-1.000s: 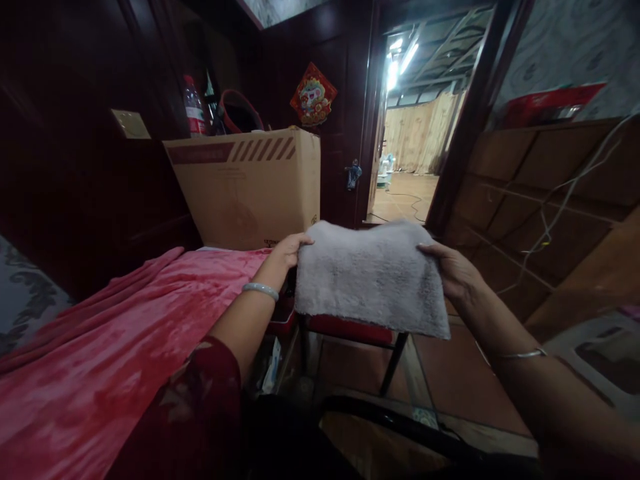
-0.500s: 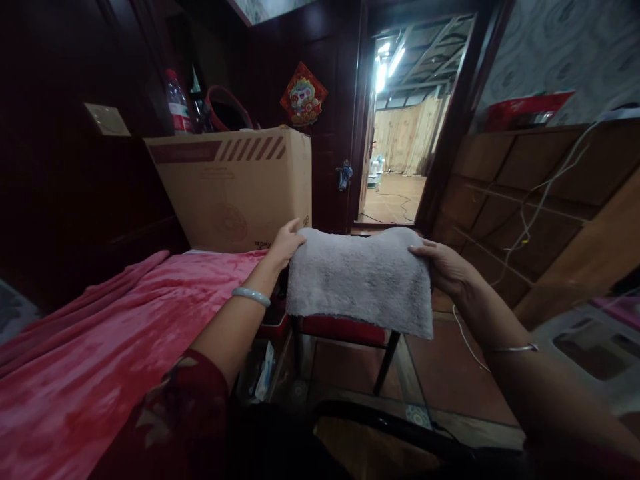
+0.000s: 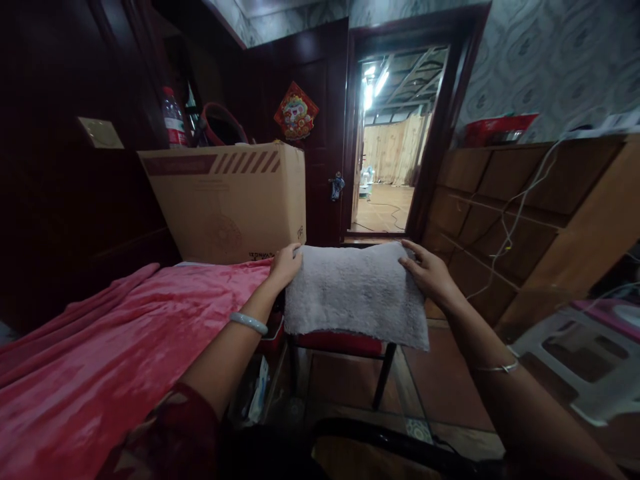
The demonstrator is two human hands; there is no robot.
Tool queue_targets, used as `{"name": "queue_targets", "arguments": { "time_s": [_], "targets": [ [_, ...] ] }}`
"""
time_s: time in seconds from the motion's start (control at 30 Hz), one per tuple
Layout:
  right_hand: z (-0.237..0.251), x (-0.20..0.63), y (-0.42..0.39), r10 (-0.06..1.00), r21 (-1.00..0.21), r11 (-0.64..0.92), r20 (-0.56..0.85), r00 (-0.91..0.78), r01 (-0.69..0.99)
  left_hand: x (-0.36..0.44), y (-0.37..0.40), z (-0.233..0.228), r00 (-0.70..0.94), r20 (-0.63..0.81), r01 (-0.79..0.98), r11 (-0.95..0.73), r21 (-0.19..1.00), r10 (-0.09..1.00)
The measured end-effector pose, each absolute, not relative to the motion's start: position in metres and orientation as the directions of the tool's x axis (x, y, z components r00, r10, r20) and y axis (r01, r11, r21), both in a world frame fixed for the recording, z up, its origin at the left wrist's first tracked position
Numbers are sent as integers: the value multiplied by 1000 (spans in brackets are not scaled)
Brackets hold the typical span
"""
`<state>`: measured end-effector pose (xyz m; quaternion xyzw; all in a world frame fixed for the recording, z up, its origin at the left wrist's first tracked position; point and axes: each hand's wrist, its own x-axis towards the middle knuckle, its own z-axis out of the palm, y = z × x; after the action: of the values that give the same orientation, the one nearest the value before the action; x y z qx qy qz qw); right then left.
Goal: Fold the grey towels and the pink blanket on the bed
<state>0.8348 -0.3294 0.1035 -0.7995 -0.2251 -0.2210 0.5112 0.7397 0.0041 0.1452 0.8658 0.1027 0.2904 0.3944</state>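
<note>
A folded grey fluffy towel (image 3: 353, 293) lies spread over the red seat of a stool (image 3: 340, 343) in front of me. My left hand (image 3: 285, 265) grips the towel's far left corner. My right hand (image 3: 425, 272) rests on its far right edge, fingers curled over the fabric. Both arms reach forward, a pale bangle on the left wrist and a thin silver one on the right.
A pink blanket (image 3: 115, 360) covers the bed at left, with a large cardboard box (image 3: 225, 200) at its far end. A wooden cabinet (image 3: 525, 213) lines the right wall. An open doorway (image 3: 387, 167) lies ahead. A white plastic stool (image 3: 585, 360) stands at right.
Both hands have lowered the towel from mid-air onto the red stool seat. The view has tilted up a little.
</note>
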Motion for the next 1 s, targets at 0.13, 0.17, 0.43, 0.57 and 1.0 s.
{"name": "queue_targets", "arguments": {
  "time_s": [0.13, 0.17, 0.43, 0.57, 1.0],
  "targets": [
    [100, 833, -330, 91, -716, -369, 607, 790, 593, 743, -1, 141, 759, 480, -55, -692, 720, 440],
    [100, 832, -330, 89, -709, -382, 610, 787, 592, 744, -2, 139, 746, 498, -84, -679, 729, 442],
    [106, 824, -333, 119, -562, -638, 604, 788, 527, 747, 1, 140, 788, 454, -108, -634, 766, 415],
    [115, 808, -333, 224, -321, -736, 715, 662, 596, 731, -4, 148, 770, 512, -52, -762, 645, 381],
    [102, 788, -325, 741, 135, -574, 505, 443, 807, 717, -15, 140, 809, 397, -411, -900, -148, -434]
  ]
}}
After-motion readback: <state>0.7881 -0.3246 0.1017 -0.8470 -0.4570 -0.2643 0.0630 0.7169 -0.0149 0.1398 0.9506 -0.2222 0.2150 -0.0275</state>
